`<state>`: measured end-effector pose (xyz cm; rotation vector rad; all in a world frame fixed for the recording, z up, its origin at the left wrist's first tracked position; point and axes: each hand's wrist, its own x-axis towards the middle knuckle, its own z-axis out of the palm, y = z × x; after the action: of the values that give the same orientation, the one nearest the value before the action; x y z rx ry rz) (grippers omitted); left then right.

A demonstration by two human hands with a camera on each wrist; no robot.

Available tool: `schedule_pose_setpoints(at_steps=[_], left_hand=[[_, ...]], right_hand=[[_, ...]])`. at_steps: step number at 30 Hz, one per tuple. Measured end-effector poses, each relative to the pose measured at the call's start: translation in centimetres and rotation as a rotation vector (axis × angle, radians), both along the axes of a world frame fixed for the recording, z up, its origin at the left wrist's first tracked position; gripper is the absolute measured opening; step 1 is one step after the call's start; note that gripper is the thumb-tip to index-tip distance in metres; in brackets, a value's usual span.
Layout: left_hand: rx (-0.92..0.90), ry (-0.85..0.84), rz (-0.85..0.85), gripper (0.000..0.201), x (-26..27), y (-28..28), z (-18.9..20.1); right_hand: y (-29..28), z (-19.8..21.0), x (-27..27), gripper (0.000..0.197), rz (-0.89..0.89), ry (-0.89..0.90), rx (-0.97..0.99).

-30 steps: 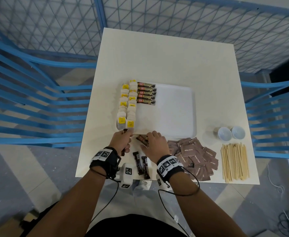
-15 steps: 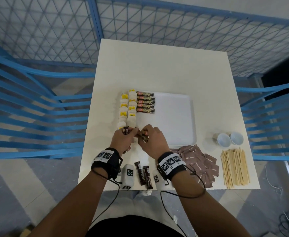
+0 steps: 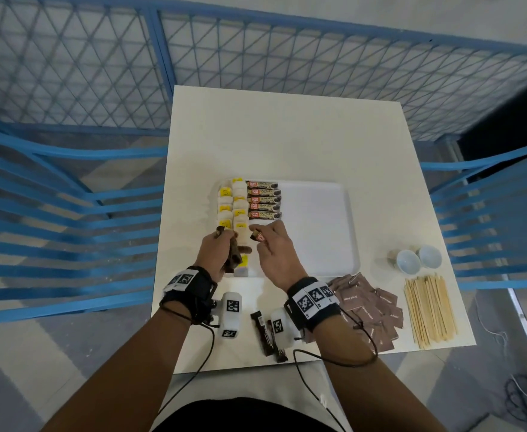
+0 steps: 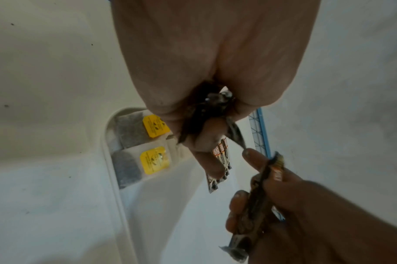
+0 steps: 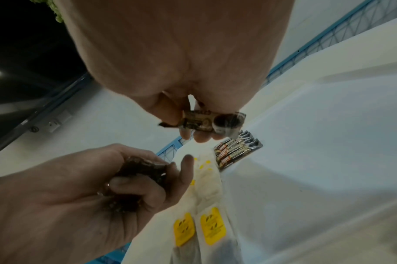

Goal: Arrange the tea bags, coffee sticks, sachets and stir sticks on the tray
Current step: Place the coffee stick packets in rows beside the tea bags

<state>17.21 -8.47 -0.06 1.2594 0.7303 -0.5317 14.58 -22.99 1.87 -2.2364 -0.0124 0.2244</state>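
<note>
Coffee sticks going down on the tray, one by one!

The white table [image 3: 287, 135] carries the tray [image 3: 318, 219], where two columns of tea bags [image 3: 232, 204] fill the left edge and five coffee sticks [image 3: 263, 199] lie stacked beside them. Sachets [image 3: 368, 304] and stir sticks [image 3: 429, 310] wait off-tray, near right. The left hand [image 3: 217, 255] curls round a spare bundle of sticks like a magazine, feeding the right hand [image 3: 276, 252], which pinches a single coffee stick [image 5: 212, 122] just below the row, likely the sixth slot.
</note>
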Motion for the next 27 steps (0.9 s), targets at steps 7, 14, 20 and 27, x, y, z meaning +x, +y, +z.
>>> schedule_pose_setpoints(at_steps=[7,14,20,27], left_hand=[[0.014,-0.017,-0.051,0.015,0.6,-0.6,-0.4],[0.228,-0.19,-0.196,0.032,0.5,-2.1,0.2],[0.247,-0.175,-0.088,0.038,0.9,-3.8,0.3],[0.306,-0.224,-0.051,0.038,0.8,-5.1,0.1]], right_hand=[[-1.8,-0.8,1.4,0.032,-0.034,-0.034,0.073],[-4.0,-0.6,3.0,0.019,-0.012,0.039,0.182],[-5.9,-0.5,4.1,0.03,0.154,0.032,0.096],[-7.7,-2.1,5.6,0.02,0.225,-0.112,-0.047]])
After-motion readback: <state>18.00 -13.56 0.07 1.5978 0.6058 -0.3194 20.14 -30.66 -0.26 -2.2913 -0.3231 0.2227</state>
